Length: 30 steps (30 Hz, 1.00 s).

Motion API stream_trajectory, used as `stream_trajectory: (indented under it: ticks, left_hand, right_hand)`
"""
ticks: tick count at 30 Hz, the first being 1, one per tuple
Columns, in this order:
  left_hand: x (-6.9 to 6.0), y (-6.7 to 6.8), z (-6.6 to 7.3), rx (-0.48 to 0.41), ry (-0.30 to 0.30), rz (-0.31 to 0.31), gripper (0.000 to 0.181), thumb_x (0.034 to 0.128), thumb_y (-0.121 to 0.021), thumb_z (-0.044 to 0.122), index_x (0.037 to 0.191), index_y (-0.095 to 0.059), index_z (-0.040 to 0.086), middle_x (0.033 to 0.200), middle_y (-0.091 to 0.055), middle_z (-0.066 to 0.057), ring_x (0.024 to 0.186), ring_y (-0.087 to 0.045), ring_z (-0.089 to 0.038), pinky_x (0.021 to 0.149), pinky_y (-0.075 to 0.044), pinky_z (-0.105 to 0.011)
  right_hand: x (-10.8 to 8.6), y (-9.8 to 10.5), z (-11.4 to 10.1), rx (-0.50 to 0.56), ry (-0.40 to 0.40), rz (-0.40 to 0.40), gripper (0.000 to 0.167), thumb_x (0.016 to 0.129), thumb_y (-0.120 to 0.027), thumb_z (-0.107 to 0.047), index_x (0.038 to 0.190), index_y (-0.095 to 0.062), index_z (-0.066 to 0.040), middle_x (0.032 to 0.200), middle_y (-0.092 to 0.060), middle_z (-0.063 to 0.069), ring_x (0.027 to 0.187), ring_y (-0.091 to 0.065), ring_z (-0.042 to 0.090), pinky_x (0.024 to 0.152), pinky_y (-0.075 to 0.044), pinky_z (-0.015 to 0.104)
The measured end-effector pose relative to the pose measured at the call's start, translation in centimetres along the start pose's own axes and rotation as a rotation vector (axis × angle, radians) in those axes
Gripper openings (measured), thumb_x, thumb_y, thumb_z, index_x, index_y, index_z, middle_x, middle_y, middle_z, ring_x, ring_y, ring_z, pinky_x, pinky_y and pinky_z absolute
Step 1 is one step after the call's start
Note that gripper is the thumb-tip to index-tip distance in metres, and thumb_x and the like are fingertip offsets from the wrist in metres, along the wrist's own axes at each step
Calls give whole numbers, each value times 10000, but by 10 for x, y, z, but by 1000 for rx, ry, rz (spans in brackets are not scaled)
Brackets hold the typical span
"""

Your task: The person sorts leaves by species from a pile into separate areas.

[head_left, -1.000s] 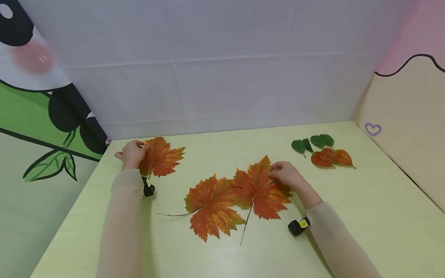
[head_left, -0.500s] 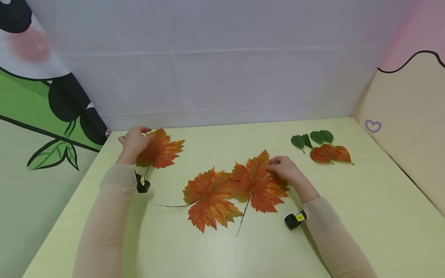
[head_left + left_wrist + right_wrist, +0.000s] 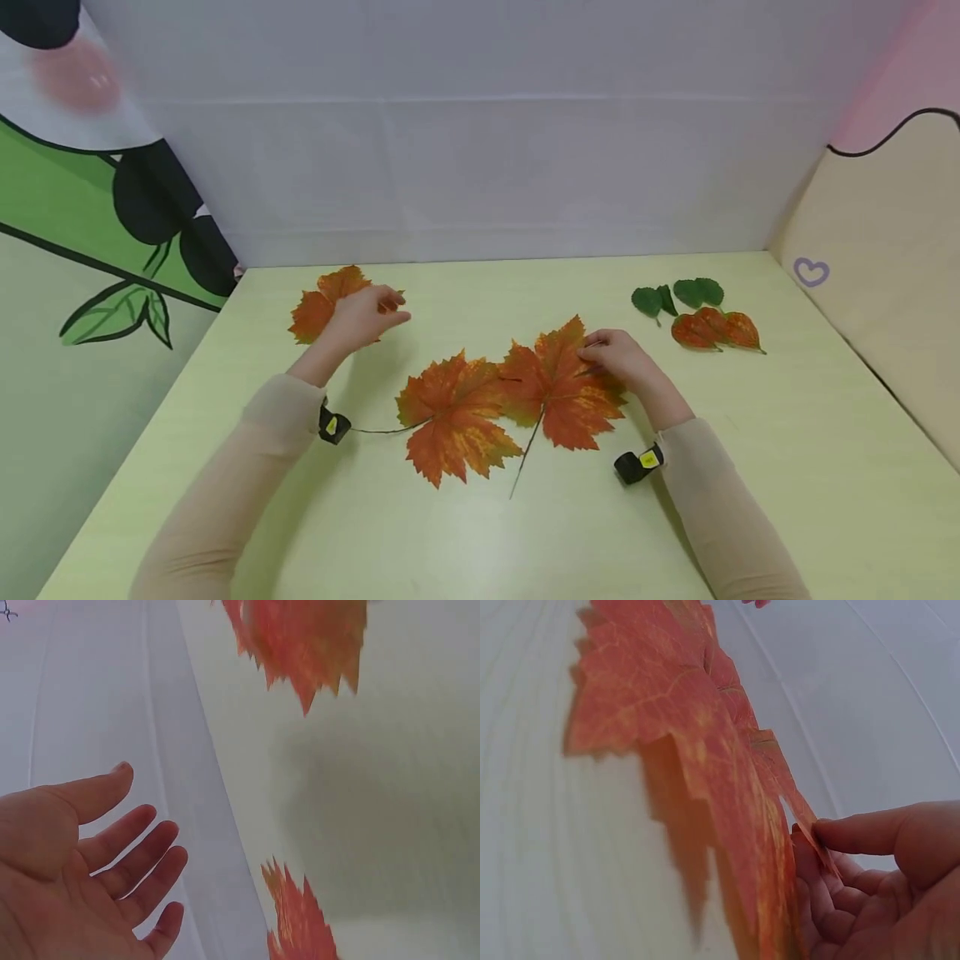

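Note:
Three orange maple leaves are in the head view. One maple leaf [image 3: 315, 312] lies at the back left, partly hidden behind my left hand [image 3: 362, 318]. That hand is raised above the table, holding nothing; in the left wrist view its fingers [image 3: 154, 874] are spread and relaxed. A second maple leaf [image 3: 453, 417] lies mid-table with its stem pointing left. Overlapping it is the third maple leaf [image 3: 562, 387], whose right edge my right hand [image 3: 622, 362] pinches between thumb and fingers. In the right wrist view, this maple leaf [image 3: 697, 735] is lifted off the table at that edge.
Several small green leaves [image 3: 697, 292] and red-orange leaves [image 3: 716, 329] lie at the back right of the pale table [image 3: 420, 550]. A white cloth wall [image 3: 487, 167] stands behind, and printed panels flank both sides.
My left hand has let go of the back-left maple leaf and moved right, away from its left edge. My right hand keeps its pinch on the other leaf. The view has shifted slightly.

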<state>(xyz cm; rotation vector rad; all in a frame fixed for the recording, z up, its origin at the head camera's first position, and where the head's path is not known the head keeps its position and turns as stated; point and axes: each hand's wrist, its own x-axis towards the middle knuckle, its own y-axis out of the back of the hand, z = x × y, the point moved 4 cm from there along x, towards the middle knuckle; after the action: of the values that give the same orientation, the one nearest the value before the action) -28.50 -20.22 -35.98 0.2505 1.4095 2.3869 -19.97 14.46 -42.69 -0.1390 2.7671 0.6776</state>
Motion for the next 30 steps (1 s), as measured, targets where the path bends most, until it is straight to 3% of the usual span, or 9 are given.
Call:
stream_trajectory:
  ticks: [5, 10, 14, 20, 25, 30]
  left_hand:
    - [-11, -34, 22, -19, -86, -171, 455, 851, -625, 291, 1199, -536, 11, 1182, -547, -186, 1070, -510, -332, 883, -416, -452]
    - [-23, -59, 35, 68, -107, -288, 634, 786, -690, 362, 1264, -475, 5, 1266, -457, -205, 1123, -472, -341, 931, -392, -455]
    - [-26, -67, 39, 121, -68, -278, 729, 738, -728, 395, 1281, -448, -3, 1256, -431, -228, 1107, -449, -371, 908, -403, -459]
    - [-27, -74, 39, 127, -38, -250, 707, 720, -754, 349, 1257, -465, -7, 1191, -431, -226, 1013, -485, -331, 854, -431, -424]
    - [-24, -76, 38, 67, -22, -265, 672, 733, -749, 299, 1256, -463, -10, 1173, -440, -211, 986, -511, -288, 869, -431, -410]
    - [-24, -75, 36, -17, -4, -268, 610, 759, -730, 252, 1240, -470, -19, 1099, -556, -162, 943, -543, -250, 828, -453, -379]
  right_hand:
    - [-1, 2, -1, 24, -7, -4, 316, 918, -507, -119, 1148, -481, 95, 995, -556, 144, 760, -564, 142, 741, -481, 279]
    - [-2, 4, -2, 23, -16, -1, 298, 915, -508, -117, 1131, -490, 87, 971, -552, 122, 760, -545, 146, 733, -468, 261]
    - [-3, 5, -2, 18, -18, 5, 296, 915, -501, -117, 1131, -490, 85, 974, -550, 123, 764, -540, 154, 727, -460, 256]
    - [-3, 4, -2, 39, -17, -5, 293, 917, -500, -116, 1128, -494, 86, 955, -565, 114, 752, -558, 154, 717, -473, 260]
    - [-2, 3, -2, 45, -8, -8, 288, 915, -507, -110, 1120, -490, 91, 937, -561, 108, 735, -559, 141, 703, -477, 250]
    - [-2, 2, -3, 51, -4, -9, 293, 917, -507, -108, 1128, -486, 95, 949, -560, 117, 748, -557, 146, 723, -479, 264]
